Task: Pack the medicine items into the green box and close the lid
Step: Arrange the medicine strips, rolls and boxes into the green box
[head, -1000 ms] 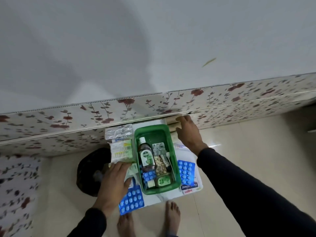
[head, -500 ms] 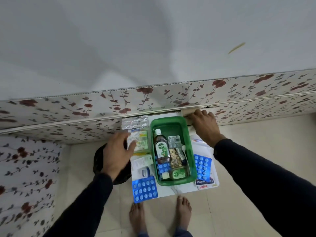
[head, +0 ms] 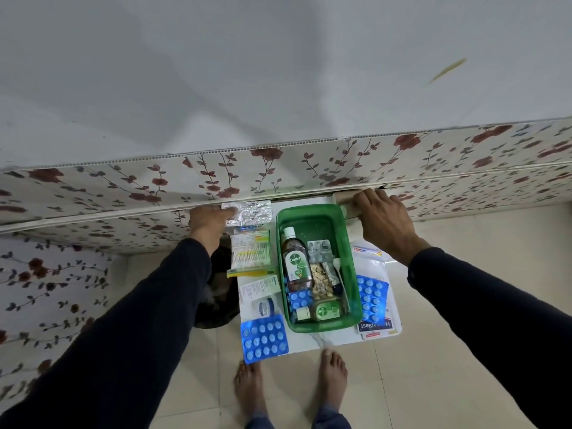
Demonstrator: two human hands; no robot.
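The open green box (head: 356, 292) stands on a small white board (head: 312, 340). It holds a Dettol bottle (head: 296, 264), a silver blister (head: 320, 249), gold pills (head: 320, 284), a blue blister and small green and white containers. My left hand (head: 206, 221) pinches the left end of the silver blister strips (head: 252, 213), left of the box's far end. My right hand (head: 381, 218) grips a beige roll (head: 342, 200) at the box's far right corner. No lid is visible.
Left of the box lie a yellow-green carton (head: 250, 252), a white carton (head: 259, 287), a small jar (head: 266, 306) and a blue blister pack (head: 264, 337). On the right are another blue blister (head: 370, 297) and a plaster pack (head: 376, 326). A black bag (head: 216, 298) sits at the left, with bare feet (head: 249, 385) below.
My left hand has moved away from me, from the white carton past the yellow-green carton to the silver strips. The right hand has stayed on the beige roll.
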